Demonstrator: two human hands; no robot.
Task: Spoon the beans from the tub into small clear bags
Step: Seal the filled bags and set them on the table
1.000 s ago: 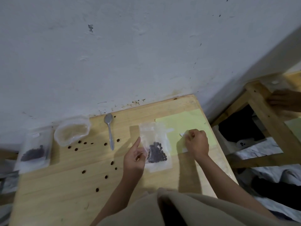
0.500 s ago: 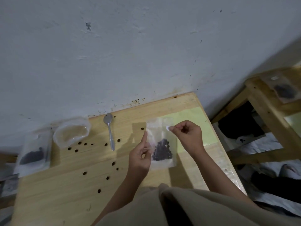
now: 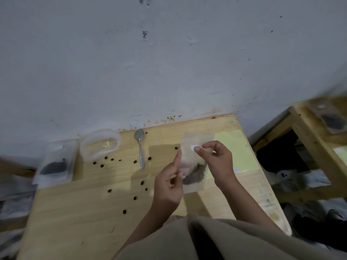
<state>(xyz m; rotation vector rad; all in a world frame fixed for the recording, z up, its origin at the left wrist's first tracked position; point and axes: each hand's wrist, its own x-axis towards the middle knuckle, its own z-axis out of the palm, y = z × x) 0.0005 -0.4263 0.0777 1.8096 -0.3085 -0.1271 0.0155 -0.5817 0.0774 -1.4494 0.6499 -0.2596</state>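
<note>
Head view: both hands are pinching a crinkly clear bag (image 3: 193,162), left hand (image 3: 169,186) low, right hand (image 3: 216,158) at the top, dark beans (image 3: 195,175) sagging between.

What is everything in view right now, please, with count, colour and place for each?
held bag: one, clear with dark beans low inside, raised over the table between both hands
filled bag: one, clear with dark beans, far left of table
tub: one, clear, by the wall
spoon: one, silver, lying right of the tub
loose beans: over a dozen, dark, scattered on the table
green sheet: one, pale green, table's right side
table: one, light wood
second table: one, wood, right, bearing another bag
left hand: pinches the bag's left edge
right hand: pinches a small white tab at the bag's top
</note>
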